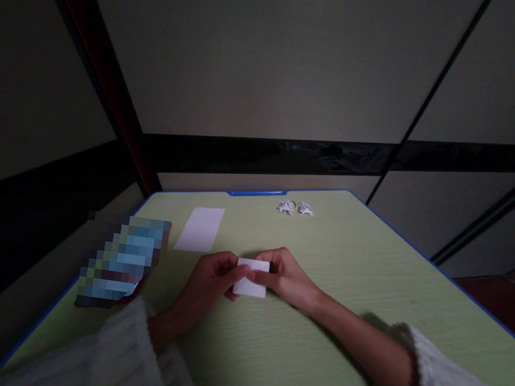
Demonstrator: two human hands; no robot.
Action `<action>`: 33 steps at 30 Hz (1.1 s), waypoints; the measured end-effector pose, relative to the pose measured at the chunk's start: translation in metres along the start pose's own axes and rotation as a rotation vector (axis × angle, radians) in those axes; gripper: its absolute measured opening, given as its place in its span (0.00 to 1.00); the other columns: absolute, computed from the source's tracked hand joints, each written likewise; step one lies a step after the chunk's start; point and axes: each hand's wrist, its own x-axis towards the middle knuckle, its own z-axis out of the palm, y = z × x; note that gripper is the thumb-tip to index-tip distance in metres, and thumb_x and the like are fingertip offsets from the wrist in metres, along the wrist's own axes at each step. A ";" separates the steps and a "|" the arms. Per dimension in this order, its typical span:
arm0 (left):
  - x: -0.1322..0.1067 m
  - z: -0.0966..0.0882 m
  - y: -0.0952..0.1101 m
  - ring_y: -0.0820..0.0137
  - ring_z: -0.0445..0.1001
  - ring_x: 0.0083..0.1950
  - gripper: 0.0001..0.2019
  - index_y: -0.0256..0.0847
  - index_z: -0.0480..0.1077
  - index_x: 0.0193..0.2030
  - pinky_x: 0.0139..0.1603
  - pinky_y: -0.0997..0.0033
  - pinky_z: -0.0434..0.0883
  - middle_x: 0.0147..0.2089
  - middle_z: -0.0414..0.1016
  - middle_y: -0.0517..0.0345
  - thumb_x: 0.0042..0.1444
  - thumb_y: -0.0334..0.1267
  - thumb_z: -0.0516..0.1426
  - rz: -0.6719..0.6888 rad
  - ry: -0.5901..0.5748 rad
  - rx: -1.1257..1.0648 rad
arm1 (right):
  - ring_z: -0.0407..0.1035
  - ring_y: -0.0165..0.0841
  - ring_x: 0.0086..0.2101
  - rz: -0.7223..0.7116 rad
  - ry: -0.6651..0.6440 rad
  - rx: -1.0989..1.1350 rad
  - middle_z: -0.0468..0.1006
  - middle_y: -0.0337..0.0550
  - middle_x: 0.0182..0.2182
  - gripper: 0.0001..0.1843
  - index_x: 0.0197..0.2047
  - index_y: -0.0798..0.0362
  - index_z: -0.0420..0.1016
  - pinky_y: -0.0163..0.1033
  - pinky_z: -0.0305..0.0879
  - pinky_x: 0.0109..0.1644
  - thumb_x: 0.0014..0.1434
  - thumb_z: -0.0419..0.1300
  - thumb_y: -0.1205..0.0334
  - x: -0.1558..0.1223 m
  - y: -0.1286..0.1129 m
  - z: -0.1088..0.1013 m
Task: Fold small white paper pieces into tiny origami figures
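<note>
Both hands pinch a small folded paper (pixel 251 278) at the centre of the green worktop (pixel 338 332): left hand (pixel 212 276) closed on its left edge, right hand (pixel 285 275) on its right, steadying it flat. A blank sheet (pixel 199 229) lies at 11 o'clock, two folded figures (pixel 295 208) at 12.

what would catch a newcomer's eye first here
The white paper stands out, pinched between the left hand and the right hand at the middle of the green table. Behind it to the left lies a flat sheet, and two small folded figures sit near the far edge.
</note>
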 end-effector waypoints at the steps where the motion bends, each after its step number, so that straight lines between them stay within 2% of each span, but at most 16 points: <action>1: 0.000 0.000 0.001 0.81 0.58 0.13 0.12 0.36 0.61 0.14 0.13 0.82 0.58 0.11 0.59 0.69 0.38 0.39 0.57 -0.005 0.004 0.012 | 0.54 0.21 0.16 0.002 -0.004 0.003 0.62 0.34 0.14 0.14 0.18 0.60 0.63 0.29 0.47 0.19 0.40 0.59 0.57 0.000 0.000 0.000; 7: -0.002 0.000 0.003 0.80 0.58 0.12 0.13 0.37 0.60 0.13 0.13 0.81 0.56 0.10 0.59 0.69 0.38 0.42 0.56 -0.026 0.032 0.076 | 0.55 0.21 0.16 0.015 -0.017 0.017 0.63 0.34 0.14 0.13 0.18 0.60 0.64 0.29 0.48 0.20 0.40 0.59 0.58 0.001 0.000 0.000; 13: -0.004 -0.001 0.002 0.81 0.56 0.11 0.15 0.37 0.57 0.12 0.13 0.82 0.54 0.08 0.57 0.69 0.40 0.43 0.55 0.009 0.025 0.121 | 0.53 0.20 0.16 0.021 -0.034 0.015 0.62 0.33 0.13 0.11 0.17 0.60 0.63 0.28 0.46 0.18 0.40 0.59 0.61 0.000 -0.001 0.001; 20: -0.002 -0.002 0.001 0.80 0.56 0.11 0.17 0.37 0.58 0.11 0.13 0.81 0.54 0.07 0.57 0.67 0.43 0.45 0.52 -0.022 -0.006 0.055 | 0.54 0.21 0.16 0.022 -0.030 0.082 0.63 0.33 0.13 0.07 0.17 0.59 0.64 0.28 0.48 0.19 0.39 0.58 0.66 0.002 0.001 0.000; 24: 0.000 -0.002 0.001 0.78 0.59 0.12 0.18 0.37 0.61 0.14 0.15 0.79 0.56 0.08 0.60 0.65 0.45 0.47 0.49 -0.031 -0.043 0.001 | 0.56 0.22 0.16 0.017 -0.007 0.132 0.65 0.35 0.14 0.07 0.18 0.60 0.65 0.29 0.49 0.20 0.39 0.58 0.65 0.002 0.001 0.000; 28: -0.003 -0.002 0.001 0.80 0.57 0.11 0.16 0.36 0.62 0.15 0.12 0.80 0.54 0.09 0.60 0.66 0.42 0.47 0.52 -0.051 -0.108 0.021 | 0.57 0.22 0.17 0.007 -0.034 0.161 0.65 0.35 0.14 0.10 0.18 0.61 0.65 0.29 0.50 0.20 0.39 0.59 0.61 0.001 0.001 0.000; 33: -0.008 -0.005 -0.001 0.83 0.51 0.11 0.14 0.36 0.60 0.14 0.10 0.82 0.48 0.09 0.54 0.70 0.39 0.43 0.56 -0.047 -0.080 0.035 | 0.55 0.21 0.17 0.006 -0.115 0.174 0.63 0.34 0.15 0.11 0.19 0.61 0.64 0.29 0.48 0.20 0.40 0.59 0.61 0.000 0.000 0.001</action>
